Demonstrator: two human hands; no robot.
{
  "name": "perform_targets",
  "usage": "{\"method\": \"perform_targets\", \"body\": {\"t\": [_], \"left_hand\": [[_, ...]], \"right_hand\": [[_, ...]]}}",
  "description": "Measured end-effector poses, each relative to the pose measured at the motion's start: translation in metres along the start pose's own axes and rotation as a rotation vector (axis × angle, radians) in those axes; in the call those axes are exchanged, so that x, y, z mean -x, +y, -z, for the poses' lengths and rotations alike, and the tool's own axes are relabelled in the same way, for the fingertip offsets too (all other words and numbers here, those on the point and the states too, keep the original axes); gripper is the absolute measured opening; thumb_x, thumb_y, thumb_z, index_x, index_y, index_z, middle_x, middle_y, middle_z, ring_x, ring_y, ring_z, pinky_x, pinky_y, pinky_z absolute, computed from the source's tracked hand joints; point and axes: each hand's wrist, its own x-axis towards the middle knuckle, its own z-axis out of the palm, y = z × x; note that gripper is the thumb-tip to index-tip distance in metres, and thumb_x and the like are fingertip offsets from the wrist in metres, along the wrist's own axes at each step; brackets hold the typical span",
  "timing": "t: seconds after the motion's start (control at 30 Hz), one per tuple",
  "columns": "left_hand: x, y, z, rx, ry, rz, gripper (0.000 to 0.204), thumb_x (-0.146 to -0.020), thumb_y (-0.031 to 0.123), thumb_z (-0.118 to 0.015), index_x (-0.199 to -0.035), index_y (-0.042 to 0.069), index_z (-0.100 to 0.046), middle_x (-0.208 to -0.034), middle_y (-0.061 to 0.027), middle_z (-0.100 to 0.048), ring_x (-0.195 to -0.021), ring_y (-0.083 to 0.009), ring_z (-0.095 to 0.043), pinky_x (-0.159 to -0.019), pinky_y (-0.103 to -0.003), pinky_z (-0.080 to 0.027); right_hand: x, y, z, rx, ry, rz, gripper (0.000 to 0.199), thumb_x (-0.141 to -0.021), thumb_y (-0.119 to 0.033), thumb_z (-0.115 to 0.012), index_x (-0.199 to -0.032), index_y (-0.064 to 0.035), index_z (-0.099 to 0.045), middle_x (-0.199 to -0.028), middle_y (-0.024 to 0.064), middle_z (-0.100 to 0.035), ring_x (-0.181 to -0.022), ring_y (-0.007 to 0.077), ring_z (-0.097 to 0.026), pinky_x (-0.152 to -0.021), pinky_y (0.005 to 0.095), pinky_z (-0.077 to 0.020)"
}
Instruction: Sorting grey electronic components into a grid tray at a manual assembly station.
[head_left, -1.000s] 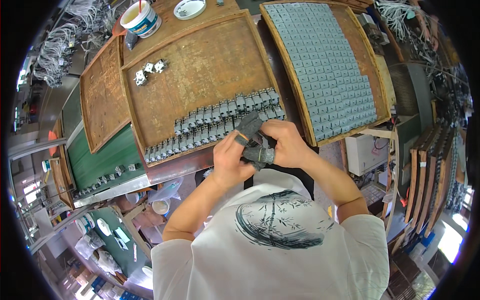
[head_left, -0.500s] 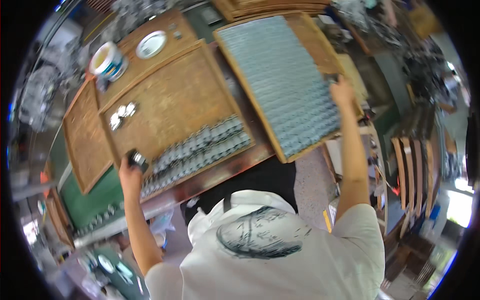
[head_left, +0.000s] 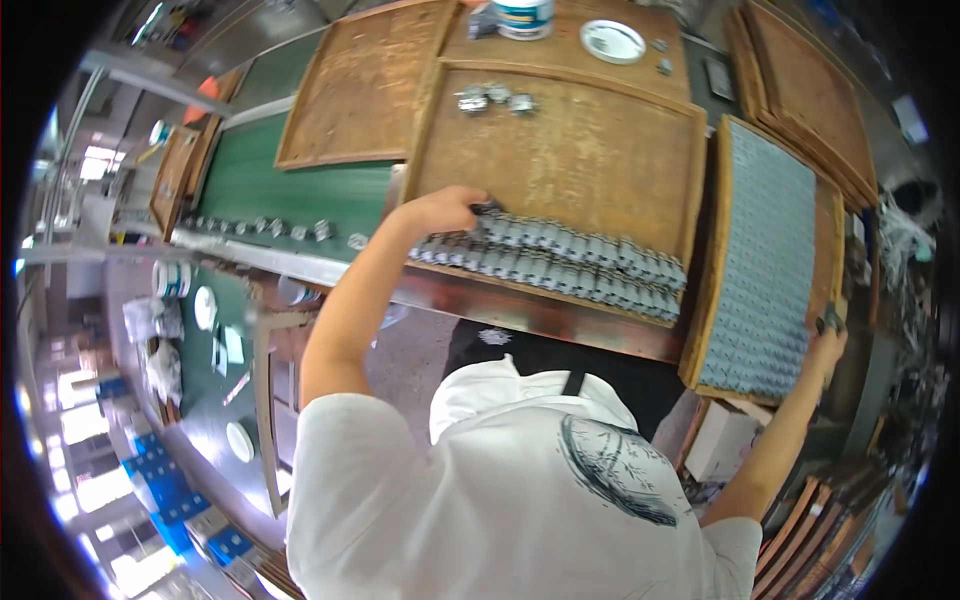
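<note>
My left hand [head_left: 445, 212] is closed on a small dark metal part [head_left: 487, 207], at the left end of the rows in the middle wooden tray [head_left: 570, 75]. Those rows of small grey metal parts [head_left: 560, 262] stand close together along the tray's near edge. Over on the right, my right hand [head_left: 824, 348] pinches another small dark part [head_left: 829, 320] at the right edge of a second wooden tray [head_left: 703, 330]. Tightly packed light grey parts [head_left: 765, 250] fill most of that tray. The fingertips of both hands are partly hidden.
Several shiny metal pieces [head_left: 497, 97] lie at the middle tray's far left. Behind it are a white bucket [head_left: 524, 18] and a white dish [head_left: 613, 41]. Metal parts [head_left: 275, 228] line a green belt on the left. Stacked wooden trays [head_left: 815, 100] stand at the far right.
The view has swung, so the trays appear farther right. My left hand has come to the left end of the rows with its part. My right hand stays by the right tray's edge, holding its part.
</note>
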Motion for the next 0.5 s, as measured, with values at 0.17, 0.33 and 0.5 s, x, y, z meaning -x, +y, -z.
{"method": "perform_targets", "body": {"t": [0.17, 0.33, 0.5], "left_hand": [[0.032, -0.008, 0.003, 0.01, 0.595, -0.172, 0.047, -0.076, 0.01, -0.063, -0.122, 0.004, -0.063, -0.112, -0.0205, -0.064, -0.101, -0.0342, -0.062, -0.09, -0.039, -0.049], [0.106, -0.091, 0.036, -0.494, 0.993, 0.707, 0.039, -0.079, 0.032, -0.065, -0.11, 0.009, -0.066, -0.098, -0.0172, -0.069, -0.099, -0.0338, -0.067, -0.082, -0.047, -0.053], [0.125, -0.145, 0.047, -0.645, 0.765, 0.945, 0.041, -0.08, 0.033, -0.067, -0.113, 0.009, -0.064, -0.103, -0.0152, -0.07, -0.098, -0.0345, -0.067, -0.084, -0.047, -0.053]], "right_hand": [[0.024, -0.013, -0.004, -0.336, -0.338, 0.028, 0.035, -0.096, -0.011, -0.052, -0.13, -0.002, -0.053, -0.119, 0.0106, -0.062, -0.102, 0.0217, -0.063, -0.085, 0.034, -0.052], [0.144, -0.058, -0.09, -0.378, -0.389, -0.015, 0.032, -0.1, -0.014, -0.052, -0.129, 0.0, -0.058, -0.114, 0.0117, -0.066, -0.094, 0.0182, -0.065, -0.076, 0.0291, -0.0546], [0.201, -0.059, -0.14, -0.344, -0.569, -0.051, 0.031, -0.095, -0.007, -0.06, -0.125, 0.0009, -0.06, -0.111, 0.011, -0.066, -0.091, 0.0177, -0.066, -0.071, 0.0295, -0.057]]}}
